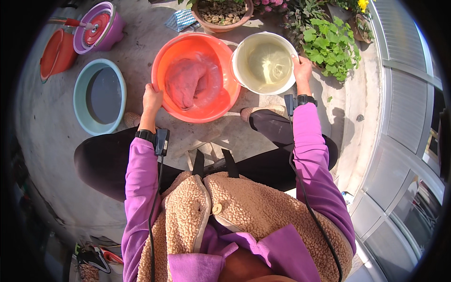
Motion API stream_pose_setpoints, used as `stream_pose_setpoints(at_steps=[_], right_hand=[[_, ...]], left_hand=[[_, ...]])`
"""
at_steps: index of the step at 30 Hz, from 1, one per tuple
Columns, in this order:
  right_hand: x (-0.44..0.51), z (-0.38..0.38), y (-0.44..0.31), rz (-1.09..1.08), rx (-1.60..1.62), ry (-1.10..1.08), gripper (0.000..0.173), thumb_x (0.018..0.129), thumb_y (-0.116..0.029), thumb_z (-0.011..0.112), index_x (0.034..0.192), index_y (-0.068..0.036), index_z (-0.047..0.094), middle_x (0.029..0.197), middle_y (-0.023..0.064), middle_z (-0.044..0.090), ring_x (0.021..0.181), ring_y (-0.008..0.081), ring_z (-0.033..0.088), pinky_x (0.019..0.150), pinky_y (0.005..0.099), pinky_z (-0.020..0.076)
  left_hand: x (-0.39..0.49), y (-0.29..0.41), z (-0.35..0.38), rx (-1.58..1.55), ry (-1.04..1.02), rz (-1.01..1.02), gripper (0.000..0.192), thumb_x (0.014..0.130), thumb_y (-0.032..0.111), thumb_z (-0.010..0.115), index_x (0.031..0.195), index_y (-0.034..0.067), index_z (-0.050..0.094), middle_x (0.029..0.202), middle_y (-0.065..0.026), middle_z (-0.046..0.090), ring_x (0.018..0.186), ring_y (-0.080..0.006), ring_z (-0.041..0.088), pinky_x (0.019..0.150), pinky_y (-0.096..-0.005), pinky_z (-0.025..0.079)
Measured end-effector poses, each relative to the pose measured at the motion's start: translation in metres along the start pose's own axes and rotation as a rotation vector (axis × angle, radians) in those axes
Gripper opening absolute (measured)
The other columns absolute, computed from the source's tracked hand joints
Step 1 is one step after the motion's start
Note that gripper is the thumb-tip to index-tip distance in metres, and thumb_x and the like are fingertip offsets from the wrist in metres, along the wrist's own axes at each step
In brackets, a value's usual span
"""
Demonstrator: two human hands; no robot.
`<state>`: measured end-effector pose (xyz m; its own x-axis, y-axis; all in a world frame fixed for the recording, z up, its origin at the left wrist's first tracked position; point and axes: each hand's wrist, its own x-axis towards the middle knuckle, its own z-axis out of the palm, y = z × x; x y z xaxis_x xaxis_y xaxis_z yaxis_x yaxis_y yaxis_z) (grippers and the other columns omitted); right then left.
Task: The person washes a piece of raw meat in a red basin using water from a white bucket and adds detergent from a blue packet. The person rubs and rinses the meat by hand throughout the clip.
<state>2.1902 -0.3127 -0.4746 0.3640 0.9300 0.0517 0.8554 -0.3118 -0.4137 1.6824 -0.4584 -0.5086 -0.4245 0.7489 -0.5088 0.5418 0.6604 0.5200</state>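
Note:
My left hand (152, 100) grips the left rim of a red plastic basin (218, 95) on the floor in front of me. A wet pink cloth (185, 81) lies in the bottom of that basin. To its right is a white plastic bucket (243, 79) with clear water (269, 63) in it. My right hand (302, 68) holds the bucket's right rim, thumb over the edge. The bucket's left side meets or overlaps the basin's right rim; whether it rests on it I cannot tell.
At left a light-blue basin (78, 102) holds dark water. Behind it stand a purple mop bucket (118, 30) and a red bucket (58, 56). A terracotta flowerpot (225, 28), a folded patterned cloth (181, 20) and a leafy green plant (329, 46) are beyond. Glazed metal panels (405, 109) line the right.

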Motion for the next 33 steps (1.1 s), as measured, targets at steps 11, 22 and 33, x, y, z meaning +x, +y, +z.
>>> stream_pose_setpoints(at_steps=[11,22,33], right_hand=[[-0.020,-0.010,-0.016,0.103,0.024,-0.045,0.030,0.080,-0.039,0.067,0.098,-0.015,0.072,0.077,0.0110,0.068,0.073,0.0279,0.065,0.066,0.0389,0.0488],[-0.026,-0.015,-0.034,0.104,0.018,-0.035,0.029,0.078,-0.038,0.070,0.098,-0.016,0.073,0.079,0.0097,0.069,0.075,0.0265,0.066,0.068,0.0386,0.0497],[-0.028,-0.018,-0.054,0.021,-0.044,-0.054,0.033,0.077,-0.039,0.071,0.098,-0.015,0.073,0.079,0.0108,0.069,0.074,0.0287,0.067,0.066,0.0400,0.0497]], left_hand=[[0.006,-0.013,0.011,0.058,0.033,-0.042,0.042,0.077,0.020,0.066,0.110,0.000,0.051,0.105,-0.0223,0.062,0.100,-0.0347,0.061,0.084,-0.0400,0.049],[0.005,-0.016,0.007,0.057,-0.030,-0.057,0.046,0.080,0.020,0.061,0.119,0.000,0.045,0.110,-0.0273,0.060,0.104,-0.0402,0.059,0.088,-0.0440,0.047],[-0.001,0.002,-0.010,0.011,-0.106,-0.107,0.048,0.081,0.015,0.057,0.123,-0.001,0.043,0.110,-0.0278,0.061,0.092,-0.0373,0.065,0.075,-0.0411,0.055]])
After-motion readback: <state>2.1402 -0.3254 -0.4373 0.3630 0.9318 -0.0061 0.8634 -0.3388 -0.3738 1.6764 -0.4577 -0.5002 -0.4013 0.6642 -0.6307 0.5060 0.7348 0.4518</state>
